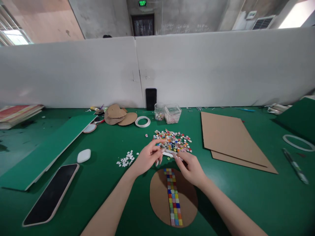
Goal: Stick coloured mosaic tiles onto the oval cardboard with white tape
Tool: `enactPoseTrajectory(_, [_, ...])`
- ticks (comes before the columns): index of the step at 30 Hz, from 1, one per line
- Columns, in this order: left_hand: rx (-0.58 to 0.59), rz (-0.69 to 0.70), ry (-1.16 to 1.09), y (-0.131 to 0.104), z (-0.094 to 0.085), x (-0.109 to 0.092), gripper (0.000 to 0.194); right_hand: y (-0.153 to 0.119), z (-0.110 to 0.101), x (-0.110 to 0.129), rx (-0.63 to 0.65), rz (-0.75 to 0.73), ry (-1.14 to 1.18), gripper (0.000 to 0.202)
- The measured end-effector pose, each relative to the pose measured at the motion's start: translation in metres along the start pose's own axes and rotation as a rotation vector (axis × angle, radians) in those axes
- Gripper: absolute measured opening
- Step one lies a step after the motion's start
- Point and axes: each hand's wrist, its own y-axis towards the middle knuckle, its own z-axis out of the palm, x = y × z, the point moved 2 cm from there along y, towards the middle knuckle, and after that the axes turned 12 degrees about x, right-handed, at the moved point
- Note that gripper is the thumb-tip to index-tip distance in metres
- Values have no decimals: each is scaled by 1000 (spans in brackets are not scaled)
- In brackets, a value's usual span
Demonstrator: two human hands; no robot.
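Both hands pinching a small white strip, just in front of the multicolored tile pile.
Left hand [150, 155] has fingertips closed on strip's left end, right hand [190, 166] on its right end; white strip [169, 153] held roughly level between them, exact type unclear. Multicolored tile pile [174, 140] directly beyond the hands, on green table [108, 183]. Round cardboard [157, 196] nearer the wearer, flat, band of colored tiles [174, 200] running across its middle, toward wearer. White tile pile [126, 159] left of left hand, apart. Clear round cup [159, 112] and clear square box [172, 114] side by side past the multicolored pile, both with small pieces inside. Cardboard sheets [228, 141] stacked at right.
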Motion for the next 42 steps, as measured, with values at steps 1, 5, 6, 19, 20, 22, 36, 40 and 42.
enactPoseTrajectory(1, [0,12,-26,0,0,-1,36,0,0,0,-1,-1,7,31])
enactPoseTrajectory(5, [55,20,-91,-1,2,-4,37,-2,0,2,-11,-23,-15,29])
enactPoseTrajectory(6, [69,17,-98,-2,3,-6,35,-3,-1,3,-15,-33,-33,29])
enactPoseTrajectory(19, [-34,-2,-117,2,10,-1,26,-4,2,10,1,-63,68,30])
enactPoseTrajectory(20, [-67,-6,-127,3,9,-2,25,-4,2,11,-1,-63,89,29])
enactPoseTrajectory(22, [-115,-13,-145,3,8,-2,25,-5,2,15,-8,-70,113,28])
enactPoseTrajectory(36, [-630,206,-544,-4,-47,6,21,-12,7,52,-241,-306,164,17])
enactPoseTrajectory(40, [-471,304,-560,-10,-41,-13,23,4,-4,41,-464,138,726,32])
enactPoseTrajectory(42, [-323,209,-505,-8,-21,-17,27,14,-6,38,-445,187,975,31])
